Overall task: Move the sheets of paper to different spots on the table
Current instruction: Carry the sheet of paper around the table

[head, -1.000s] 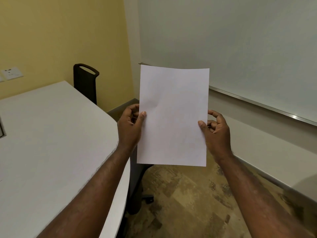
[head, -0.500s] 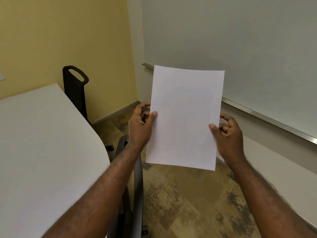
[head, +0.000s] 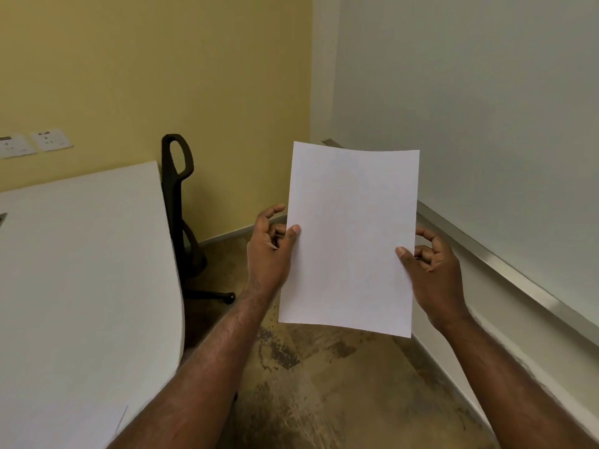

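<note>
Dim, even indoor light is washing the room in a warm yellow-green cast, with soft shadow gathering under the table edge and around the chair. Wide-angle distortion is bending the whiteboard rail, and the forearms are blurring slightly near the bottom edge.

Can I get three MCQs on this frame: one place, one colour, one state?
1. Where is the paper?
A. flat on the table
B. held over the floor
C. on the chair

2. What colour is the wall behind the chair?
A. yellow
B. blue
C. red

3. How is the paper held?
A. left hand only
B. right hand only
C. both hands

Answers:
1 B: it is off the table, with floor below.
2 A: that wall is yellow.
3 C: left hand and right hand pinch opposite edges.
</note>
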{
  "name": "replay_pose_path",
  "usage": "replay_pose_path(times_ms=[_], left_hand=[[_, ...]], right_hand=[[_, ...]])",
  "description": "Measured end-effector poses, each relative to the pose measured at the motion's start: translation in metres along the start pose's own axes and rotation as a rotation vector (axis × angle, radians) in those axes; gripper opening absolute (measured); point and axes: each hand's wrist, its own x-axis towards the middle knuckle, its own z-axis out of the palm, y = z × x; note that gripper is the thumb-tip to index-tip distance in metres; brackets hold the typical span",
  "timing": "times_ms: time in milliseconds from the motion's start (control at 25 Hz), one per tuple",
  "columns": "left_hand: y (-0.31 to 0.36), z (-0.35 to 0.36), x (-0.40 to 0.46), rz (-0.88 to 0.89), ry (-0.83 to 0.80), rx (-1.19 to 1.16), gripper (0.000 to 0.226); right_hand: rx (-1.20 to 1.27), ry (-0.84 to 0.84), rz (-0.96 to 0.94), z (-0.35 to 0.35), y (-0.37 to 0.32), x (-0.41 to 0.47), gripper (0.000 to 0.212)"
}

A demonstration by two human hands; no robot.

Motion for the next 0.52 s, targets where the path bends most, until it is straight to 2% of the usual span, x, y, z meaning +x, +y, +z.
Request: replay_pose_path(times_ms=[240, 520], left_hand=[[-0.029, 0.023, 0.085, -0.031, 0.165, 0.098, 0.036], [-0.088, 0.012, 0.22, -0.039, 0.325, 0.145, 0.036]], right_hand=[[0.026, -0.192, 0.0, 0.051, 0.022, 0.123, 0.039], [0.072, -0.358, -0.009, 0.17, 0.036, 0.264, 0.041]])
